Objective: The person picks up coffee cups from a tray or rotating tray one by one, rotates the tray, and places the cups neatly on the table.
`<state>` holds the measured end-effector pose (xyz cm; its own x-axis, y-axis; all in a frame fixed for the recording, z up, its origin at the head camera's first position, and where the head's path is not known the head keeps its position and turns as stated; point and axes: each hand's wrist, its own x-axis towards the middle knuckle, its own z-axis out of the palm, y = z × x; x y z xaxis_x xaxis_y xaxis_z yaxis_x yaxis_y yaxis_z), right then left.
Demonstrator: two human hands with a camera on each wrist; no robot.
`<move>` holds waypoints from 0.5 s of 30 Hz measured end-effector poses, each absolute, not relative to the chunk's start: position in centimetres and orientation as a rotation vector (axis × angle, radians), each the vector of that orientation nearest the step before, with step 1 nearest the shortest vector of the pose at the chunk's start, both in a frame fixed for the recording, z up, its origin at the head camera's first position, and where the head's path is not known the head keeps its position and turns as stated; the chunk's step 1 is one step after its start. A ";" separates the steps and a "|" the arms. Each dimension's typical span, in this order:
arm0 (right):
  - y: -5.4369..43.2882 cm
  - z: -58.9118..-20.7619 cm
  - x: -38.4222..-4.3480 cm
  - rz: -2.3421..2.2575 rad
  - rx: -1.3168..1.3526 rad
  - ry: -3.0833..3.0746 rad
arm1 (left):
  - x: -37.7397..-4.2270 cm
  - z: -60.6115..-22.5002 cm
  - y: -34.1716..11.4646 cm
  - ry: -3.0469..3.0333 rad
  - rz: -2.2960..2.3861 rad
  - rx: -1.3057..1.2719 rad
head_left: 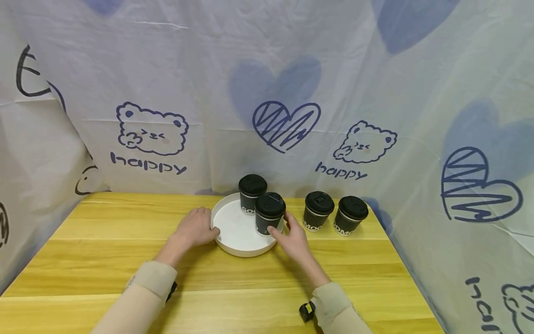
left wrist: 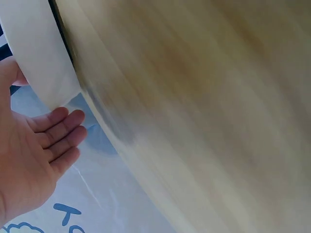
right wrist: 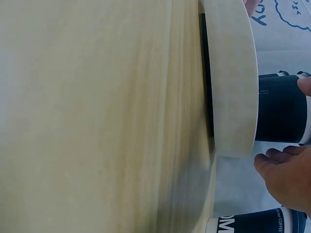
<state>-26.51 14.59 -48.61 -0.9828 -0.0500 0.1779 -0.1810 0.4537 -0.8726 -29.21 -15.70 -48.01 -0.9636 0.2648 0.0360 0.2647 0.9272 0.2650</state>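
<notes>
A round white tray (head_left: 233,236) stands on the table. My left hand (head_left: 195,227) grips its left rim, thumb over the edge and fingertips against the outer wall; in the left wrist view the hand (left wrist: 34,150) shows its other fingers loosely extended. Two dark paper coffee cups with black lids stand upright in the tray: a rear cup (head_left: 250,199) and a front cup (head_left: 267,218). My right hand (head_left: 294,236) is around the front cup's right side, thumb across its front. In the right wrist view, some fingertips (right wrist: 262,164) sit slightly apart from this cup (right wrist: 282,111).
To the right of the tray, two more lidded cups stand on the table, one nearer (head_left: 315,215) and one farther right (head_left: 348,220). The wooden table (head_left: 233,292) meets a patterned white cloth (head_left: 208,93) at the back and sides.
</notes>
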 end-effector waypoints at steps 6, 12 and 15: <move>14.4 -48.6 -26.9 1.599 0.189 -2.531 | -29.3 -48.0 -15.8 3.113 0.275 0.490; 14.0 -48.7 -27.4 1.620 0.170 -2.495 | -29.4 -48.1 -15.9 3.133 0.206 0.514; 13.7 -48.8 -27.7 1.650 0.147 -2.474 | -29.4 -48.2 -16.0 3.148 0.193 0.526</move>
